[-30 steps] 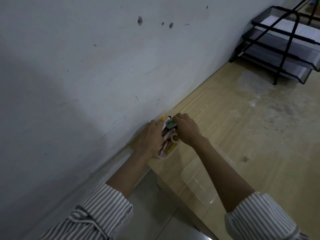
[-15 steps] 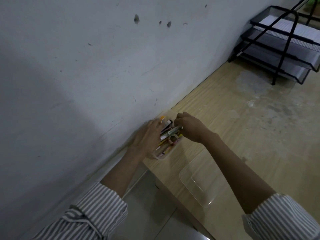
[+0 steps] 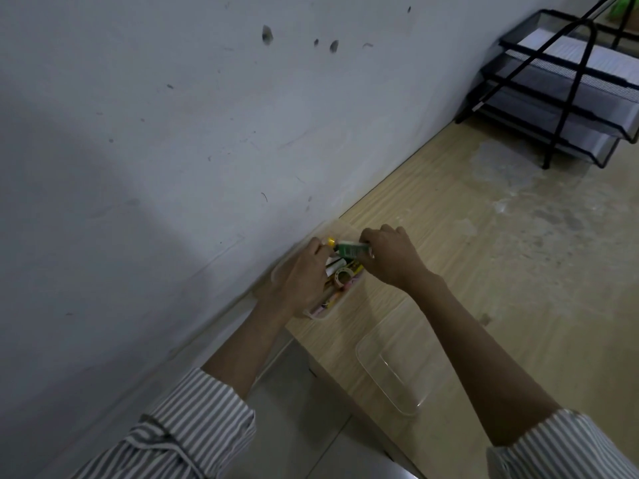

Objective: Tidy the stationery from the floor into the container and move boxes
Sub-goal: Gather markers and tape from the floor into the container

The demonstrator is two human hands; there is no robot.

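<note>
Wood-grain desk (image 3: 484,278), scuffed grey wall (image 3: 173,167); black mesh tray (image 3: 584,108) at 1 o'clock. Right hand (image 3: 390,261) pinches green stationery piece (image 3: 351,250); left hand (image 3: 301,281) covers plastic container (image 3: 328,308), grip indiscernible.

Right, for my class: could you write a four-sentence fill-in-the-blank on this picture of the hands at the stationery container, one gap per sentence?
1. The right hand pinches an item coloured ___.
2. The left hand holds the container on its side nearer the ___.
3. Both sleeves have a ___ pattern.
4. The mesh rack at the far end of the desk is ___.

Missing words: green, wall, striped, black.
</note>
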